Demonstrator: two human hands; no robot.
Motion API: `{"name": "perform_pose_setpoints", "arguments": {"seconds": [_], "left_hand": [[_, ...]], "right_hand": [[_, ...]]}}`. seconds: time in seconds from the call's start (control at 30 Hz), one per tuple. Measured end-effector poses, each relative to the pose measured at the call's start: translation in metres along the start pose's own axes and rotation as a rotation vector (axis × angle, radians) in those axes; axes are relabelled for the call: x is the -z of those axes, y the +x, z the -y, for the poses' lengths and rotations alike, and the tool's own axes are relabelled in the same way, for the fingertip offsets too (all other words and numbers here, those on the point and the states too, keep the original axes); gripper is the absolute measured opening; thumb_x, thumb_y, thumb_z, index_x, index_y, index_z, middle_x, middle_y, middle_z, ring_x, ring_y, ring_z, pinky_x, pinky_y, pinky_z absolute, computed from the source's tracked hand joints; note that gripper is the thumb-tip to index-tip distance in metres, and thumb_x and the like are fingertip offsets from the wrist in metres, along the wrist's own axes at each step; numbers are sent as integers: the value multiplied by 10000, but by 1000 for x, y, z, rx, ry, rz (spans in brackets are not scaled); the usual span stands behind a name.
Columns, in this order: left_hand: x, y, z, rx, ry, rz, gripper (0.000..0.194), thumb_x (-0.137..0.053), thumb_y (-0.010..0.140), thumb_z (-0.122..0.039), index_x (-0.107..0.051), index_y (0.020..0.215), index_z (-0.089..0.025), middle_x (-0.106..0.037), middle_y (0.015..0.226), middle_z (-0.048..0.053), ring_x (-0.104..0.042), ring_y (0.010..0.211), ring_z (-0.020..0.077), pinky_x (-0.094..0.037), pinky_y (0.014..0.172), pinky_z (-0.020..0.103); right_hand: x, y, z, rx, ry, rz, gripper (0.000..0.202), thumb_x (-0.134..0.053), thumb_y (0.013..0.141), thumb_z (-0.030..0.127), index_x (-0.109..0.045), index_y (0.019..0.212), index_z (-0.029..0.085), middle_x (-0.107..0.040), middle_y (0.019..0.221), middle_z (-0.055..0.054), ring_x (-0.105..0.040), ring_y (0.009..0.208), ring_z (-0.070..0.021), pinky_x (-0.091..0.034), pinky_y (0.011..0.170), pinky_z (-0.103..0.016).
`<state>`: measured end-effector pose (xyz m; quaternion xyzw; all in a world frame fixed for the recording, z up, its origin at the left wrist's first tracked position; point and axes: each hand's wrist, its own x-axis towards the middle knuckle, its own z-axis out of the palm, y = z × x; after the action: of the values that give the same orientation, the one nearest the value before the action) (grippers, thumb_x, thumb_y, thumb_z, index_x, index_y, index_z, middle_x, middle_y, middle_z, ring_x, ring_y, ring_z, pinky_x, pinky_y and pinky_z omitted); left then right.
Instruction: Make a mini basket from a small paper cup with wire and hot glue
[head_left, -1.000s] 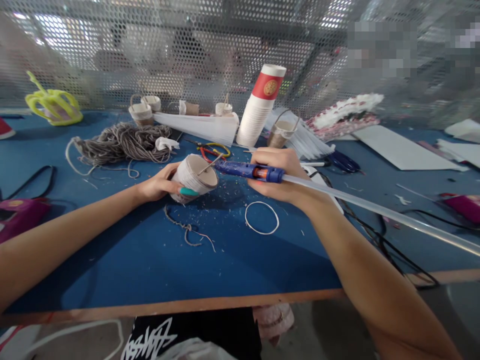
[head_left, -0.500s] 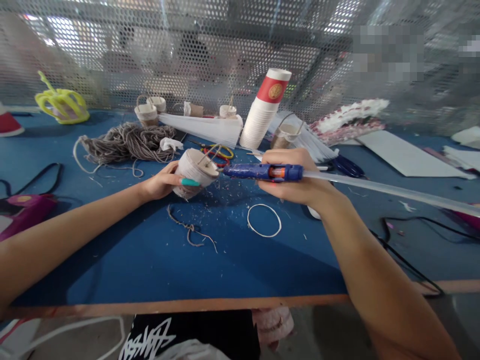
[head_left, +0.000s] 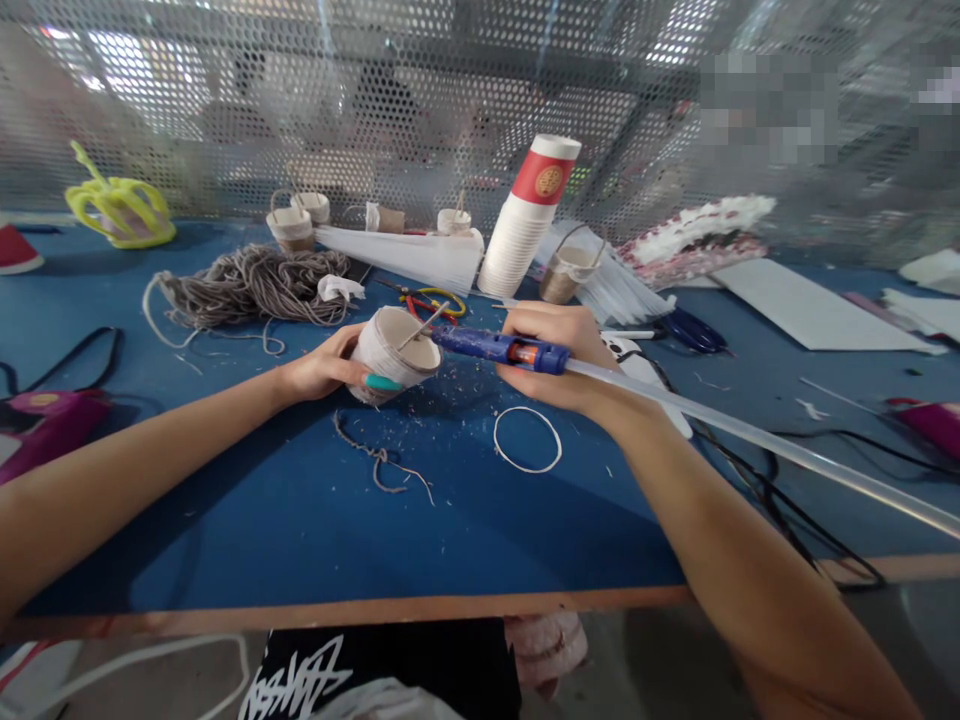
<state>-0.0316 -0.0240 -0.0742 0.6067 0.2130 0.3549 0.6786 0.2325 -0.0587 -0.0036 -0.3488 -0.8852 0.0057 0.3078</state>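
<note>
On the blue table (head_left: 247, 555), far left: red-and-white cup (head_left: 16, 252), cut off by the frame. Magenta tool (head_left: 56, 425) nearer the person, black cord (head_left: 109, 350) looped behind it. Yellow-green fuzzy piece (head_left: 124, 215) toward the back, then grey yarn bundle (head_left: 255, 285), two small handled cups (head_left: 291, 230) behind that.

Left hand (head_left: 322, 365) closed around wrapped cup (head_left: 379, 360), thumb on the near side. Cup is left of centre, tilted, mouth facing right and up; thin cord handle (head_left: 424, 325) sticks out of it. Can't tell if its base touches the table. Knotted grey cord (head_left: 379, 458) lies below it, near side. Red-and-yellow-handled scissors (head_left: 444, 300) just behind.

Blue glue gun (head_left: 484, 345) comes next, nozzle at the cup's mouth; contact unclear. Leaning paper-cup stack (head_left: 521, 235) behind the gun, white ring (head_left: 496, 440) flat on the near side.

Right hand (head_left: 555, 335) wrapped around the gun body. Trigger finger hidden. Long clear glue stick (head_left: 750, 430) runs out of the gun's rear, over the right forearm.

Further right: dark blue item (head_left: 694, 332), white board (head_left: 817, 308), black cables (head_left: 802, 525), second magenta item (head_left: 931, 425) at the edge.
</note>
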Motion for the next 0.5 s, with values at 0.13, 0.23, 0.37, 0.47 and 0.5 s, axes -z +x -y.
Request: {"name": "perform_pose_setpoints", "arguments": {"seconds": [0.13,0.23,0.37,0.47,0.5], "left_hand": [[1,0,1,-16,23,1,611,-737,505,-244,-613,1094,-139,-691,985,101,-629,865,220,-497,738,278],[3,0,2,-18,24,11,612,-738,513,-237,-609,1104,-141,-690,990,101,-632,864,220,-499,740,279],[3,0,2,-10,26,9,624,-747,517,-249,-605,1116,-142,-691,990,95,-635,861,218,-498,728,271],[2,0,2,-24,51,-4,635,-760,509,-262,-604,1112,-135,-690,996,96,-629,873,222,-488,744,272],[2,0,2,-30,61,-12,643,-765,505,-268,-602,1112,-133,-688,1002,97,-626,885,226,-483,762,277]], "right_hand": [[3,0,1,4,-17,-34,143,-561,621,130,-439,607,203,-448,598,33,-426,558,-99,-330,542,-254],[5,-1,1,5,-47,-71,153,-573,621,129,-440,614,205,-456,605,31,-424,560,-101,-339,550,-259],[5,-1,-1,51,-55,-130,177,-592,618,124,-435,607,204,-446,595,31,-408,541,-95,-336,532,-255],[4,-1,-1,58,-41,-113,163,-589,616,121,-447,608,201,-446,593,32,-403,532,-91,-327,519,-249],[3,-1,-1,57,-38,-98,154,-585,616,122,-452,608,199,-448,593,33,-403,531,-89,-325,516,-247]]}}
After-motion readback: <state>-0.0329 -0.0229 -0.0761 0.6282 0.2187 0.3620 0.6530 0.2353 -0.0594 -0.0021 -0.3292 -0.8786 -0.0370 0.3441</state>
